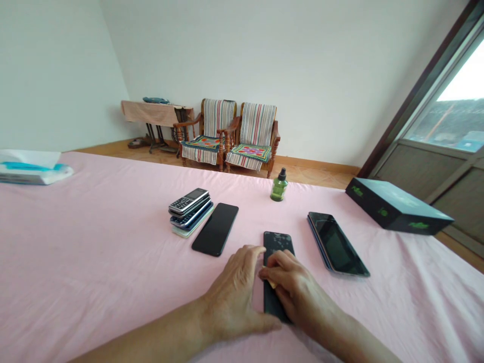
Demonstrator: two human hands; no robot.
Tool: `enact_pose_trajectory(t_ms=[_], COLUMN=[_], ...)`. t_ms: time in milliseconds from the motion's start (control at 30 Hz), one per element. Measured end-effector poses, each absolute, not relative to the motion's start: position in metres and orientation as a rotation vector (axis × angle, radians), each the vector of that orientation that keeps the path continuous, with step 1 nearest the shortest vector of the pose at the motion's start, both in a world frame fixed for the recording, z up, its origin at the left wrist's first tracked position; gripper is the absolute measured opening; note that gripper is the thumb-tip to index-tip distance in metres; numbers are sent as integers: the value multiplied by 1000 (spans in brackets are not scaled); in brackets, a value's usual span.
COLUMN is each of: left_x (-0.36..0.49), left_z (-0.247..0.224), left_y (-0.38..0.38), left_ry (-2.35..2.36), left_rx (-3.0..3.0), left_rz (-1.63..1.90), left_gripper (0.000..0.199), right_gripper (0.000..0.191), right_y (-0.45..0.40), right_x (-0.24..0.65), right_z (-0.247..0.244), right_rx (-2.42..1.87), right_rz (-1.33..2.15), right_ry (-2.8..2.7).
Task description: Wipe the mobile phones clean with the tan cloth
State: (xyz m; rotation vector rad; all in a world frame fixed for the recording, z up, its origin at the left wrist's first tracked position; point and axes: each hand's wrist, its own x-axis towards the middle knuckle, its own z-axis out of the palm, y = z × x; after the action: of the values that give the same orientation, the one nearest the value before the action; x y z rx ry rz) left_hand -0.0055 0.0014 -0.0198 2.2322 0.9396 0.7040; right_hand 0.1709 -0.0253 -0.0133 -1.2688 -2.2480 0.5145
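Note:
A black smartphone [279, 240] lies flat on the pink cloth in front of me, with whitish wet-looking spots near its top end. Along its left edge my left hand [236, 290] holds it steady, fingertips by the upper side and thumb across the lower end. My right hand [293, 285] is closed over the screen, pinching a small pale yellow piece [271, 283], perhaps cloth or sponge, against the glass. Most of that piece is hidden by the fingers. Left of the hands rests another black smartphone [216, 229], screen up, beside a stack of keypad phones [191, 209].
Right of my hands lies a large dark phone or tablet [336, 244] on top of another device. A green spray bottle [279, 187] stands farther back. There is a black box [399, 206] at right and a tissue pack [34, 169] at far left. Two chairs [230, 133] stand beyond.

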Motion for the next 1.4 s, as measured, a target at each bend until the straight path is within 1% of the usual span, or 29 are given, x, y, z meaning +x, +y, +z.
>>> enact_pose_trajectory(t_ms=[167, 300, 367, 433, 567, 667, 767, 900, 1033, 1133, 1233, 1400], left_x=[-6, -6, -7, -8, -8, -8, -7, -8, -9, -9, -9, -8], left_z=[-18, -19, -19, -19, -15, -13, -13, -14, -14, -12, -9, -4], left_y=[3, 5, 7, 8, 8, 7, 6, 6, 7, 8, 6, -3], left_ry=[899, 909, 895, 896, 895, 887, 882, 864, 849, 847, 832, 798], left_rx=[2256, 2296, 2310, 2319, 2344, 2351, 2337, 2336, 2350, 2342, 2328, 2308], left_rz=[696, 638, 613, 590, 552, 533, 524, 533, 547, 543, 584, 676], left_gripper=[96, 94, 93, 90, 83, 80, 85, 85, 83, 84, 82, 76], right_gripper=[33, 33, 41, 41, 31, 32, 28, 15, 26, 33, 31, 21], right_y=[-42, -47, -44, -36, -18, -14, -16, -16, -16, -17, -20, -27], right_x=[165, 171, 183, 198, 219, 219, 212, 208, 210, 212, 209, 194], right_z=[-3, 19, 22, 18, -1, -6, -3, 2, 5, 7, 8, 0], right_rx=[-1286, -1241, -1195, -1252, -1475, -1522, -1513, -1486, -1368, -1249, -1147, -1023], right_rz=[668, 1008, 1103, 1074, 839, 833, 848, 986, 1206, 1297, 1350, 1471], right_ry=[-2211, -2178, -2151, -2043, -1732, -1676, -1630, -1409, -1142, -1006, -966, -1052])
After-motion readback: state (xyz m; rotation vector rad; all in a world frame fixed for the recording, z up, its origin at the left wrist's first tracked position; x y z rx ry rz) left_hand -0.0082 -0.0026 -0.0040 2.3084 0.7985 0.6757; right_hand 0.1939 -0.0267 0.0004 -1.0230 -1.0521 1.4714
